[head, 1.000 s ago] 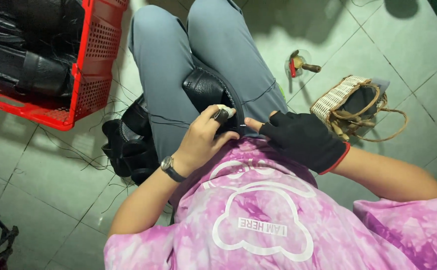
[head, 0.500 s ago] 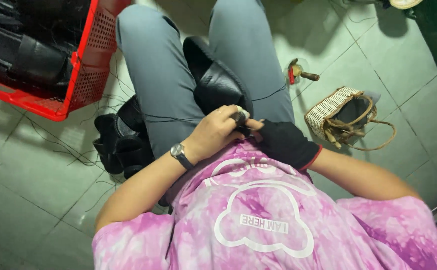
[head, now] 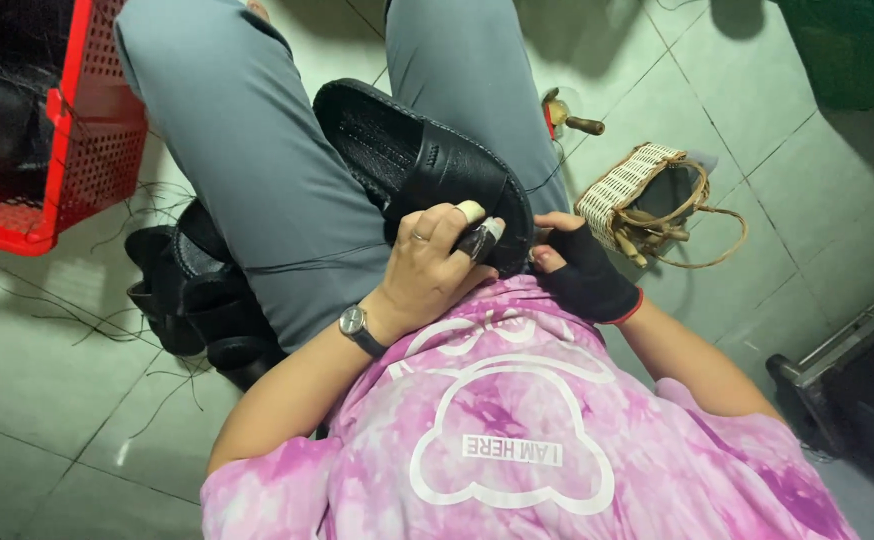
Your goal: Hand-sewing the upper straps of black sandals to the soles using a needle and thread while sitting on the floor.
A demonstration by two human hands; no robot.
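Shoe now nearer, both hands on it

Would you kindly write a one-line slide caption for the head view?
Seated person's left hand and gloved right hand hold a black shoe on the lap, above a tiled floor.

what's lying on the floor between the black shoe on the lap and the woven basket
In the head view, a small wooden-handled tool with a red part lies on the tiles between the black shoe and the woven basket, and a dark thread runs there too.
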